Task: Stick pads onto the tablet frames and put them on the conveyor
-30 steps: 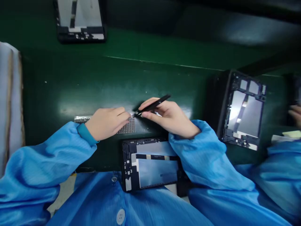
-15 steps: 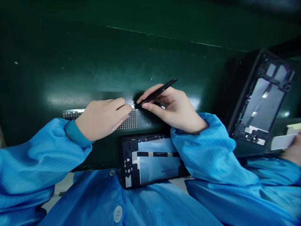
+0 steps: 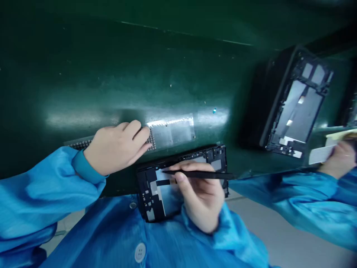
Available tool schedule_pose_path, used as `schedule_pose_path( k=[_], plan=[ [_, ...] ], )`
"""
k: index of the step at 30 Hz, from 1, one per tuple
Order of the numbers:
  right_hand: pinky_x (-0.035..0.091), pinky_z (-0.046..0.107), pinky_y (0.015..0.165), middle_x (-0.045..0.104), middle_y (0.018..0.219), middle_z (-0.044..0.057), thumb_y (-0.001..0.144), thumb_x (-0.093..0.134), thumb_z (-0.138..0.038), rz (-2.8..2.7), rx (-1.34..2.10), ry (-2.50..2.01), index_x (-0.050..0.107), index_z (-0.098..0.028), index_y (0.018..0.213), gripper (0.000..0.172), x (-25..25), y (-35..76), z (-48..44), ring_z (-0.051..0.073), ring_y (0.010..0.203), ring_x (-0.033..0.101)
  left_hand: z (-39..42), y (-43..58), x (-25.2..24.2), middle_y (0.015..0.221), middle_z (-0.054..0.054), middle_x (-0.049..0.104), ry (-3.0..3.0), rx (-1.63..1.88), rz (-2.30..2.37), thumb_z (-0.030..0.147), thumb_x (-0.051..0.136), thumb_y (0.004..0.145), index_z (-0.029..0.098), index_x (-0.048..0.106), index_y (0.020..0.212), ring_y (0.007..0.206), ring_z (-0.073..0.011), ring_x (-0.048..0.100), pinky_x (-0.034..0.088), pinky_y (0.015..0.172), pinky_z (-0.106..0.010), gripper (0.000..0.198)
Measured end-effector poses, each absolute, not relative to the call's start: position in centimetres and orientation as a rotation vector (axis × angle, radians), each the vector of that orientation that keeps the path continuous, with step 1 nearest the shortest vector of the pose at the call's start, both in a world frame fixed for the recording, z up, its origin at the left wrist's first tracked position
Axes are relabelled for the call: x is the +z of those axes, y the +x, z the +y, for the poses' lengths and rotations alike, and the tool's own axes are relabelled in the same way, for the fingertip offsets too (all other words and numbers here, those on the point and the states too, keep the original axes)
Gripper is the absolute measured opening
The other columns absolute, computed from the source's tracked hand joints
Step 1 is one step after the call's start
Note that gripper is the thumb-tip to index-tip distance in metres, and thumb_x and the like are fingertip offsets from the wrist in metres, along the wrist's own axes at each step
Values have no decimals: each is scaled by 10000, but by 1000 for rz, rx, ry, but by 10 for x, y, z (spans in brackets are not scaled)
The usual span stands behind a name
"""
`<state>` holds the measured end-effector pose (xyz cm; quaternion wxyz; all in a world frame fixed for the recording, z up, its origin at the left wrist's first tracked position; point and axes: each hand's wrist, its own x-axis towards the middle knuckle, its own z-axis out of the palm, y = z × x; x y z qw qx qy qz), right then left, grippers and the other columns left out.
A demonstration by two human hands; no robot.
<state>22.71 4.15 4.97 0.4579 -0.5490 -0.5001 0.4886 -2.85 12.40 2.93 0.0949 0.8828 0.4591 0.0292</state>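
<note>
My right hand [image 3: 199,197] grips black tweezers [image 3: 200,174] in a pinch, their tips over the left part of an open tablet frame [image 3: 152,193] that lies at the table's near edge against my blue coat. My left hand [image 3: 117,147] rests with fingers curled down on a clear sheet of small grey parts [image 3: 170,130] laid flat on the green table [image 3: 111,82], just behind the tablet frame. I cannot see whether the tweezers hold a part.
A second open tablet frame [image 3: 295,108] lies at the right on the table. Beyond it another person's hand [image 3: 338,160] in a blue sleeve holds a white strip [image 3: 320,154].
My right hand has come back from the parts sheet to the tablet frame with the tweezers. The left hand has stayed on the sheet. The view has tilted.
</note>
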Motion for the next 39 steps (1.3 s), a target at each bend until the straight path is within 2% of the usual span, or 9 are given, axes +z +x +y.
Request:
schedule_pose_path(
  k=[2,7,14,16,20,26,30,36,39],
  plan=[
    [787,421,936,891,1099,43,1123,798,-147,-1305,1060,-1321,782,-297,1257,202,37,218,29,228,1049,900,128,-32,26,971,-85,748,2635,153,1303,322,514,1233,204,863,1168,801,-221,725,341,565,-335,373],
    [774,452,909,897,1126,65,1077,764,-58,-1487,965,-1276,754,-286,1291,313,23,215,36,242,1025,891,131,-34,23,992,-77,762,2629,234,1304,336,559,1230,195,853,1163,802,-212,736,291,560,-344,333],
    [779,448,924,916,1144,93,1036,785,0,-1717,935,-1259,769,-262,1277,356,48,224,41,260,1054,914,128,-34,20,948,-70,767,2748,391,1275,304,541,1235,160,839,1124,763,-217,745,299,542,-351,349],
    [784,446,956,930,1181,91,1056,824,-54,-1757,1031,-1312,807,-272,1267,304,61,231,62,269,1095,922,131,-37,19,941,-69,770,2739,391,1246,317,516,1242,172,842,1125,764,-220,746,311,544,-359,375],
    [765,465,1079,942,1221,71,1089,894,-284,-1872,1271,-1293,876,-270,1190,104,63,239,136,278,1141,912,137,-44,18,999,-59,806,2654,193,1214,408,510,1247,247,850,1195,846,-234,789,349,578,-362,379],
    [745,409,1006,916,1174,82,1076,899,-570,-1909,1552,-1113,853,-223,1159,359,31,231,199,263,1087,873,138,-45,18,1012,-57,806,2590,182,1225,417,601,1218,249,848,1210,874,-239,801,364,600,-355,298],
    [732,389,962,908,1163,82,1068,915,-549,-1873,1555,-1130,855,-219,1164,349,30,230,195,254,1046,864,137,-44,18,1064,-59,810,2538,196,1239,428,637,1204,253,853,1245,862,-230,779,346,602,-348,280],
    [732,400,962,902,1122,68,1098,876,-448,-2019,1493,-1112,859,-221,1114,228,39,226,202,264,1045,867,137,-42,20,1040,-58,802,2584,137,1257,438,635,1208,249,855,1248,850,-232,789,301,584,-350,293],
    [750,397,947,906,1083,49,1063,922,-405,-1855,1465,-1168,841,-245,1084,180,46,229,184,255,1022,878,137,-42,21,1064,-65,813,2572,92,1278,447,615,1213,260,850,1288,856,-232,795,317,586,-346,309]
  ],
)
